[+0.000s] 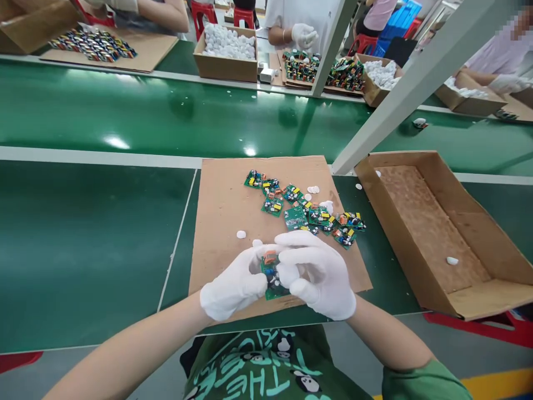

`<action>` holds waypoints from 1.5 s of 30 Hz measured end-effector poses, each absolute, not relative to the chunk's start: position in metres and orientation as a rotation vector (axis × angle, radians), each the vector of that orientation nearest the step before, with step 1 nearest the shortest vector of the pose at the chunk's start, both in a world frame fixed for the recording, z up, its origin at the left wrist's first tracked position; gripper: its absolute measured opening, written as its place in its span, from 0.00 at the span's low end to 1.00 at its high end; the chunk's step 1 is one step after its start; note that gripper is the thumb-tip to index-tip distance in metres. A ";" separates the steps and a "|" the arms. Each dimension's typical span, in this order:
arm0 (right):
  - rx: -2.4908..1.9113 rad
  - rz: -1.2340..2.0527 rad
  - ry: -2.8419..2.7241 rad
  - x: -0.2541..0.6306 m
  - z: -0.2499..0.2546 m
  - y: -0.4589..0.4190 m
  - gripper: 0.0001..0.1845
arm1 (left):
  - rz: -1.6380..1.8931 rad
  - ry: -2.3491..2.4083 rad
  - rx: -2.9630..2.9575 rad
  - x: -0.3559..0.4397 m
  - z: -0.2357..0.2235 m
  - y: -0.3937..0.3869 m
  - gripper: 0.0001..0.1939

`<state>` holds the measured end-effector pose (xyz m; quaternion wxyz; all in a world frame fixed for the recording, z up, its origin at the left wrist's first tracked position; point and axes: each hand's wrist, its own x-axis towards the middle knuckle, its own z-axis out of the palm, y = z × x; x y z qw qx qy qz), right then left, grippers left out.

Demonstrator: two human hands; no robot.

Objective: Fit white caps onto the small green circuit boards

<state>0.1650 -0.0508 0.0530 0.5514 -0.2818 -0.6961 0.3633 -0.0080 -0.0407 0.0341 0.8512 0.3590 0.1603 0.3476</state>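
Both white-gloved hands, left hand (233, 286) and right hand (318, 278), gripped one small green circuit board (270, 275); roughly a dozen loose green boards (306, 211) lay unhandled on the brown cardboard sheet (220, 211).

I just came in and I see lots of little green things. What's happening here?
A person in white gloves holds one small green circuit board between the left hand and the right hand, just above a flat cardboard sheet. More boards lie in a loose pile on that sheet, with a few small white caps scattered near them. An almost empty cardboard box sits to the right. Across the green conveyor belt, other gloved people work beside their own boards and boxes of white parts.
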 end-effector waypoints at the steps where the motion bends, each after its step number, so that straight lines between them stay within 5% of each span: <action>1: -0.648 0.869 -1.644 0.164 0.054 -0.049 0.11 | 0.728 0.346 0.760 -0.008 0.035 -0.041 0.23; 7: -0.662 0.894 -1.699 0.167 0.052 -0.049 0.24 | 0.685 0.392 0.797 -0.011 0.042 -0.041 0.28; 13: -0.757 0.743 -1.738 0.170 0.049 -0.055 0.19 | 0.646 0.403 0.837 -0.014 0.037 -0.038 0.33; 17: -0.762 0.688 -1.746 0.171 0.048 -0.054 0.29 | 0.597 0.415 0.753 -0.014 0.034 -0.041 0.35; 22: -0.669 0.691 -1.778 0.171 0.051 -0.052 0.12 | 0.687 0.417 0.727 -0.010 0.036 -0.043 0.25; 27: -0.676 0.935 -1.682 0.169 0.053 -0.049 0.17 | 0.685 0.455 0.717 -0.009 0.039 -0.042 0.28; 31: -0.662 0.727 -1.778 0.169 0.051 -0.049 0.10 | 0.725 0.466 0.666 -0.011 0.035 -0.044 0.27; 36: -0.589 0.549 -1.953 0.172 0.047 -0.051 0.22 | 0.682 0.396 0.597 -0.011 0.033 -0.045 0.25; 41: -0.558 0.489 -1.989 0.172 0.045 -0.048 0.18 | 0.687 0.384 0.599 -0.011 0.036 -0.042 0.26; 45: -0.626 0.603 -1.940 0.170 0.047 -0.047 0.30 | 0.680 0.360 0.550 -0.014 0.034 -0.043 0.18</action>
